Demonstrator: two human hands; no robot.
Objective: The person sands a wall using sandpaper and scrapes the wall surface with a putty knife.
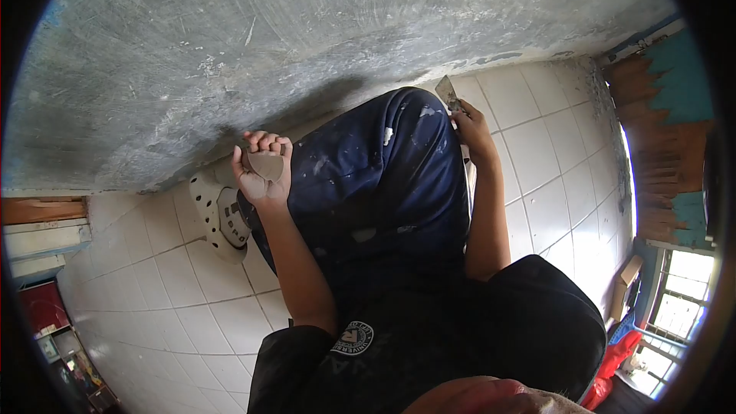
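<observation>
My left hand [263, 176] is turned palm up near my knee, with its fingers curled around a flat, half-round grey-brown piece [264, 165]. Pale dust coats the palm and wrist. What the piece is made of, I cannot make out. On the other side of my bent legs, my right hand [473, 129] grips the handle of a putty knife [447, 93]. Its blade points up toward the foot of the grey wall [322, 23], and I cannot tell whether it touches. The handle is mostly hidden by my fingers.
White floor tiles [529, 161] run along the wall's base. A white clog [211, 211] is on my foot at the left. Peeling teal and brown boards [671, 138] stand at the right, with a barred window [682, 291] and a red item [613, 364] below. Shelving [65, 345] stands lower left.
</observation>
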